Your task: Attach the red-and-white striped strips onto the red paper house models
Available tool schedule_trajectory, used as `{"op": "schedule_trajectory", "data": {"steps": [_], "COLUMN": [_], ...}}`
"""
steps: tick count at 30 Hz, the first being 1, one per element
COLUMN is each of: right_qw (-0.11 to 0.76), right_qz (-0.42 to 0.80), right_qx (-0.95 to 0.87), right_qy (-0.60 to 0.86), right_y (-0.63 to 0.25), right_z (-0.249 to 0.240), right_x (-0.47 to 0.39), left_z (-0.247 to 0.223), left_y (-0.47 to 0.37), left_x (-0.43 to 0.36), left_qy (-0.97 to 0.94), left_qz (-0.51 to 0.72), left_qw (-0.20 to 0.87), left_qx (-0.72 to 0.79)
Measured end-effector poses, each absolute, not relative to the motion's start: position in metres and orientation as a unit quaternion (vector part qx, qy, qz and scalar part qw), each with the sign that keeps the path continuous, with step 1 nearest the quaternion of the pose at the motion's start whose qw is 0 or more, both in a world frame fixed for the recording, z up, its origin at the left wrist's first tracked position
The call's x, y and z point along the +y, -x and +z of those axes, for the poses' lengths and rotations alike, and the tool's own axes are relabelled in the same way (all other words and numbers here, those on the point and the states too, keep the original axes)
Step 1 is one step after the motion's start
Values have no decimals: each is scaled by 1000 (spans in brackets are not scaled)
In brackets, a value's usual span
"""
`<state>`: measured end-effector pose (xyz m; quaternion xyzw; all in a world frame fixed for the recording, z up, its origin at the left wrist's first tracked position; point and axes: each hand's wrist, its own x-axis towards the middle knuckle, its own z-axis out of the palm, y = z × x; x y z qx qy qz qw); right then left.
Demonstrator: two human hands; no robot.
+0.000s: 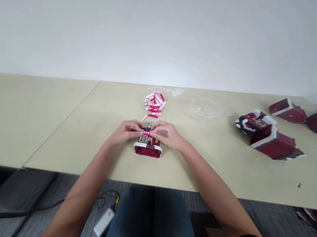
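A small dark-red model house (149, 141) with white trim, yellow windows and a hollow, white-edged base lies on the table in front of me, base towards me. My left hand (130, 131) grips its left side, fingers curled over the dark roof part and thumb on the front. From the other side my right hand (167, 134) does the same. Between my thumb tips a narrow red-and-white strip (147, 132) lies across the house front; whether it is attached I cannot tell. Just beyond, a few loose striped pieces (154, 115) lie near the house.
A clear round bowl (165, 92) heaped with red-and-white striped pieces stands behind the house. To its right is another clear bowl (205, 109). Several more red model houses (275, 143) lie at the right. The table's front edge (183, 189) is near my body.
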<state>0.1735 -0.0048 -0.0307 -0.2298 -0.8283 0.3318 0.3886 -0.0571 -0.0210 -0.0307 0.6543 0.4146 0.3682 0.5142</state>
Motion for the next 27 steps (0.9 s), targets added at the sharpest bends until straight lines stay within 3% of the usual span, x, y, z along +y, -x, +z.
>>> {"op": "schedule_trajectory", "data": {"steps": [8, 12, 18, 23, 27], "right_qw": [348, 375, 395, 432, 455], "right_qz": [256, 265, 287, 107, 7], "right_qx": [-867, -848, -825, -778, -677], "right_qy": [250, 265, 286, 444, 578], "right_y": [-175, -173, -183, -251, -344], "right_z": [-27, -37, -38, -18, -6], "right_x": [-1, -4, -8, -11, -29], "left_z": [-31, -29, -5, 2, 3], "left_y": [52, 51, 19, -8, 31], "left_x": [-21, -25, -62, -94, -94], "left_qy": [-614, -621, -681, -776, -763], "left_qz": [391, 389, 418, 348, 312], "left_qw": [522, 499, 311, 186, 118], "left_qx": [445, 462, 515, 491, 554]}}
